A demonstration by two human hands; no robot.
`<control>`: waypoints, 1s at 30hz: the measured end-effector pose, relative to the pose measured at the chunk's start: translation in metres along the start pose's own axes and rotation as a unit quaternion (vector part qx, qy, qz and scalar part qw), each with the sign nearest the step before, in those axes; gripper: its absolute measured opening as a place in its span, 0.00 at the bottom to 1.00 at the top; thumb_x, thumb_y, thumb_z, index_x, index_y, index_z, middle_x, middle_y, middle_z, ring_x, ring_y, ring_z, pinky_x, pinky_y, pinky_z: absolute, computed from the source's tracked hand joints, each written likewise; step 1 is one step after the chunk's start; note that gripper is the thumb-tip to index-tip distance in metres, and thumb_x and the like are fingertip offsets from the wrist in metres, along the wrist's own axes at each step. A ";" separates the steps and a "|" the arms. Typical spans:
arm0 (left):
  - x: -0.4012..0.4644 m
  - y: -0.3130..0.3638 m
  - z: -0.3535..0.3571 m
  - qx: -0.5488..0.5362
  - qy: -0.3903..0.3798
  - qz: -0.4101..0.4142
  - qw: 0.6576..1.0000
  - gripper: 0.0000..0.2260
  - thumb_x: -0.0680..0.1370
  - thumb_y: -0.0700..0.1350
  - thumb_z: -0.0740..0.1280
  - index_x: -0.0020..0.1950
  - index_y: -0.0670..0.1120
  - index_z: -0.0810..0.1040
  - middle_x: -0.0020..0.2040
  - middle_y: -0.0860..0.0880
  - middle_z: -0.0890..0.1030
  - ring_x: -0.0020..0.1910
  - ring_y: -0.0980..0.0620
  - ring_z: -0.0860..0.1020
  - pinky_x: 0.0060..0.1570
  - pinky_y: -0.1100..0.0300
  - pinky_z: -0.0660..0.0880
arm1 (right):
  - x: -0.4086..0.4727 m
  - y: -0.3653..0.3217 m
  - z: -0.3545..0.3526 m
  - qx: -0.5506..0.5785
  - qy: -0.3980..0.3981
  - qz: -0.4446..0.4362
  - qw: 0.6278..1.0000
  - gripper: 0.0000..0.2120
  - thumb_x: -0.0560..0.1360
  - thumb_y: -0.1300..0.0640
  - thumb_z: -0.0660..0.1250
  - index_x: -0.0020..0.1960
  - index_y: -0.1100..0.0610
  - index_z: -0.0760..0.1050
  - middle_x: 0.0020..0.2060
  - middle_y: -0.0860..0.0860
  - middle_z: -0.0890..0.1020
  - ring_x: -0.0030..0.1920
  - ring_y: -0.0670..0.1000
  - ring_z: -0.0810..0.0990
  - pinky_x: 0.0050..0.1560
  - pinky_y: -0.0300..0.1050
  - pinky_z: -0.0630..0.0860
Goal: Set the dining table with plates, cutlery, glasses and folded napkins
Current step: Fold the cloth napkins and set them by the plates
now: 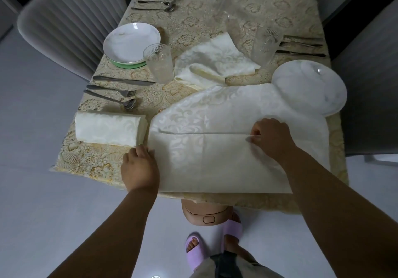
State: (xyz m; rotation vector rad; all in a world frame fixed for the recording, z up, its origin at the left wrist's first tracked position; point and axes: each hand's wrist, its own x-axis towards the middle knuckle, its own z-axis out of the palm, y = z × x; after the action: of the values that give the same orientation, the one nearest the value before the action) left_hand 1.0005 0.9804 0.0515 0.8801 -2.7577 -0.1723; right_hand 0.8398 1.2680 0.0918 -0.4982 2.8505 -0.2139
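Right hand pinches the folded edge of the napkin spread at the desk's near end; left hand grips its left side. Judging by this, align edges squarely, then press the crease flat.

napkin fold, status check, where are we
Left hand holds the near left edge of the spread napkin; right hand pinches the folded-over hem. One folded napkin done at left. Spread napkin's far corner overlaps the plate.

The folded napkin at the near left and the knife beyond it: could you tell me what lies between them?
In the head view, a fork and a spoon lie between the folded napkin and the knife.
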 end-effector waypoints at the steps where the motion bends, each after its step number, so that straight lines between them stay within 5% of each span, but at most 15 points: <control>1: 0.000 0.002 0.000 0.027 0.043 0.029 0.998 0.08 0.77 0.42 0.66 0.49 0.36 0.74 0.42 0.36 0.76 0.41 0.37 0.75 0.37 0.48 0.71 | 0.000 0.002 0.003 0.002 0.007 -0.003 1.000 0.12 0.73 0.43 0.67 0.40 0.51 0.76 0.39 0.47 0.74 0.48 0.54 0.76 0.50 0.48 0.66; 4: 0.000 0.021 0.003 -0.006 0.115 0.171 0.978 0.09 0.75 0.41 0.63 0.53 0.39 0.76 0.47 0.38 0.77 0.43 0.41 0.74 0.42 0.50 0.69 | 0.003 0.004 0.008 0.022 0.013 -0.008 1.000 0.14 0.73 0.42 0.68 0.40 0.52 0.76 0.38 0.48 0.77 0.44 0.53 0.76 0.48 0.47 0.66; 8: -0.001 0.053 0.018 -0.042 -0.045 0.298 0.953 0.20 0.79 0.48 0.56 0.65 0.40 0.75 0.62 0.40 0.77 0.60 0.40 0.75 0.59 0.49 0.72 | 0.017 0.003 -0.001 -0.007 0.057 -0.018 0.998 0.10 0.71 0.46 0.71 0.40 0.52 0.76 0.40 0.49 0.77 0.47 0.55 0.76 0.48 0.48 0.69; 13: 0.002 0.055 0.029 -0.040 -0.122 0.299 0.945 0.23 0.81 0.53 0.54 0.71 0.43 0.71 0.70 0.44 0.72 0.70 0.44 0.69 0.69 0.48 0.64 | 0.064 0.005 -0.022 -0.010 0.169 -0.017 0.985 0.17 0.71 0.52 0.70 0.58 0.55 0.74 0.56 0.54 0.78 0.62 0.57 0.71 0.59 0.50 0.64; 17: 0.002 0.056 0.028 -0.039 -0.126 0.293 0.947 0.22 0.80 0.52 0.54 0.70 0.43 0.72 0.69 0.45 0.73 0.69 0.44 0.70 0.67 0.47 0.67 | 0.103 0.002 -0.037 -0.082 0.070 -0.015 0.994 0.29 0.73 0.49 0.69 0.69 0.57 0.65 0.66 0.55 0.72 0.71 0.55 0.61 0.70 0.53 0.53; 21: 0.008 0.059 0.026 -0.053 -0.122 0.281 0.950 0.22 0.79 0.51 0.55 0.69 0.43 0.74 0.66 0.44 0.75 0.65 0.43 0.74 0.65 0.47 0.70 | 0.109 -0.002 -0.050 -0.138 0.036 -0.045 0.989 0.14 0.75 0.47 0.66 0.55 0.55 0.76 0.53 0.52 0.80 0.62 0.55 0.71 0.69 0.50 0.53; 25: 0.039 0.094 0.006 -0.107 -0.038 0.309 0.944 0.21 0.77 0.47 0.63 0.68 0.40 0.73 0.65 0.41 0.75 0.64 0.42 0.73 0.65 0.50 0.68 | 0.083 0.005 -0.059 -0.046 0.077 -0.145 0.985 0.07 0.74 0.49 0.68 0.42 0.53 0.78 0.39 0.50 0.77 0.51 0.55 0.77 0.63 0.46 0.58; 28: 0.073 0.135 -0.019 -0.127 -0.021 0.354 0.926 0.30 0.71 0.43 0.70 0.72 0.43 0.68 0.70 0.42 0.70 0.67 0.41 0.69 0.67 0.49 0.65 | 0.056 0.010 -0.062 0.013 0.107 -0.210 0.972 0.10 0.71 0.51 0.71 0.34 0.54 0.77 0.31 0.45 0.70 0.39 0.55 0.77 0.50 0.42 0.60; 30: 0.092 0.158 -0.034 -0.081 -0.039 0.400 0.912 0.32 0.68 0.44 0.73 0.72 0.46 0.69 0.73 0.42 0.66 0.70 0.40 0.66 0.70 0.47 0.63 | 0.039 0.013 -0.062 0.010 0.120 -0.236 0.964 0.09 0.68 0.51 0.69 0.34 0.55 0.81 0.31 0.48 0.75 0.34 0.54 0.76 0.47 0.42 0.61</control>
State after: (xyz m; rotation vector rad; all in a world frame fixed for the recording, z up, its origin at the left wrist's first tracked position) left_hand 0.8489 1.0535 0.1311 -0.3368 -2.8653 -0.2740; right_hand 0.7838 1.2726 0.1411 -1.2199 2.9020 -0.4109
